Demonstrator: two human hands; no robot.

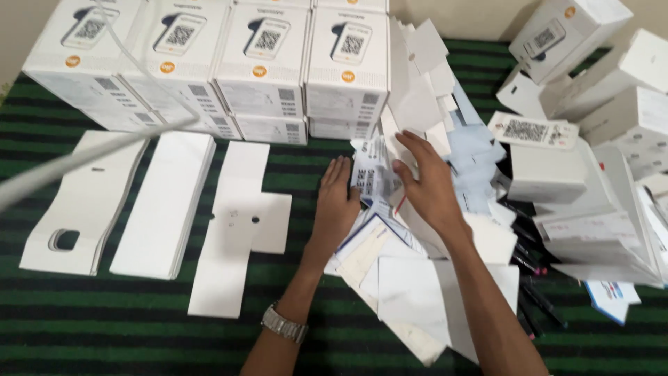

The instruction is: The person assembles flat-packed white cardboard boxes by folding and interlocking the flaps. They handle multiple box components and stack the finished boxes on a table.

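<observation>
With both hands, left hand [339,202] and right hand [424,184], spread flat on the loose heap of white paper leaflets [396,271], a careless tug could slide sheets onto the green-and-black striped mat [139,327] beside that heap.

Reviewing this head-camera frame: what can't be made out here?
- Left hand: fingertips tucked under a printed leaflet; any grip is hidden.
- Right hand: palm faces down on the paper pile, so what it presses is covered.
- Black pens: mostly buried under white cards.
- White boxes: top row cut off by the upper edge.
- Blurred pale strip: too out of focus to identify.
</observation>
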